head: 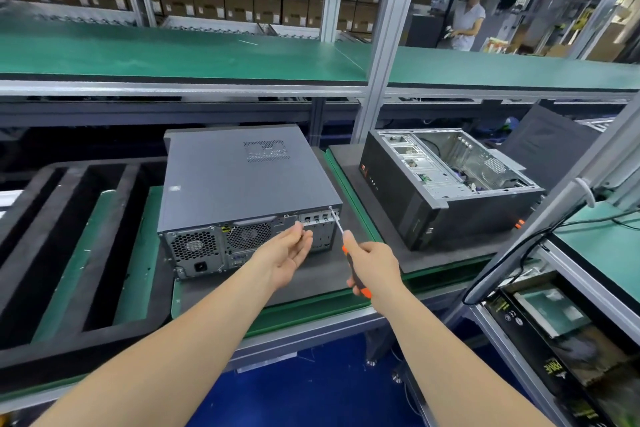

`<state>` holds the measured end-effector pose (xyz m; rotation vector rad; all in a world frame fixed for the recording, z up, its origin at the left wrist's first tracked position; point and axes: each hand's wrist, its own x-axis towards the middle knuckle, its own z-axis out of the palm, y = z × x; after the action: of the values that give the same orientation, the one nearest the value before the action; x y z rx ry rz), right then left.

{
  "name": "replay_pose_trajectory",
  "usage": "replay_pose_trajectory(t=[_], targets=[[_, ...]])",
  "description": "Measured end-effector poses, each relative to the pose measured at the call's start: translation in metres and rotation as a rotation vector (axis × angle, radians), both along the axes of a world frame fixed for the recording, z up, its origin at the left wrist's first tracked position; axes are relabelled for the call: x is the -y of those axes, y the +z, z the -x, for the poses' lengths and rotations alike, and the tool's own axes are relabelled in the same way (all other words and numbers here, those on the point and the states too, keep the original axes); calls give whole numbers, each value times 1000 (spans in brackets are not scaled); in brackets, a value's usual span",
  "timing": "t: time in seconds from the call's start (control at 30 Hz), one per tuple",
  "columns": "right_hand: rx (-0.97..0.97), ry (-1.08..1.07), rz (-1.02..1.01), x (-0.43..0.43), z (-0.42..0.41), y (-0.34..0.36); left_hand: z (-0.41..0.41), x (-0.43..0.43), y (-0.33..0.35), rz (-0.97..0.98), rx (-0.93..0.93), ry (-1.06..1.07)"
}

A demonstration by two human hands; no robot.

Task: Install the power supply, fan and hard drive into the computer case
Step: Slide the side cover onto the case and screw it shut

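Observation:
A closed grey computer case (239, 180) lies on a dark foam pad, its rear panel with power supply grille and fan grille facing me. My right hand (372, 262) grips an orange-and-black screwdriver (353, 267); its thin shaft reaches up to a screw at the case's top right rear corner. My left hand (289, 253) hovers palm-up with relaxed fingers just in front of the rear slot area, holding nothing. To the right sits a second, open black case (446, 180) showing bare metal bays and some cables inside.
Empty black foam trays (69, 218) lie to the left. A green shelf (207, 55) runs overhead on aluminium posts (384, 55). A tilted monitor edge and cables (540, 236) crowd the right side. Boxed goods (554, 340) sit lower right. A person stands far back.

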<state>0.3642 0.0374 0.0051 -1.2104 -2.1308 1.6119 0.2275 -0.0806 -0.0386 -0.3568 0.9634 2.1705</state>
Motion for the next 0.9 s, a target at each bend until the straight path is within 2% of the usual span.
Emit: replay_pose_trajectory(t=[0.07,0.17,0.3,0.43,0.53,0.7,0.9], targets=[[-22,-10,19,2,0,0,1,5,-1,-8,7,9],[-100,-29,184,0,-2,2,2,14,-2,15,2,0],[-46,1,270,1,0,4,2,23,0,39,-3,-10],[-68,-60,380,9,3,4,-1,30,2,-13,3,16],[-90,-19,330,29,2,-5,-2,39,3,-27,-20,27],[-49,319,93,72,-1,-17,6,62,11,-64,16,76],[-31,398,-67,101,7,-17,15,99,12,-138,23,159]])
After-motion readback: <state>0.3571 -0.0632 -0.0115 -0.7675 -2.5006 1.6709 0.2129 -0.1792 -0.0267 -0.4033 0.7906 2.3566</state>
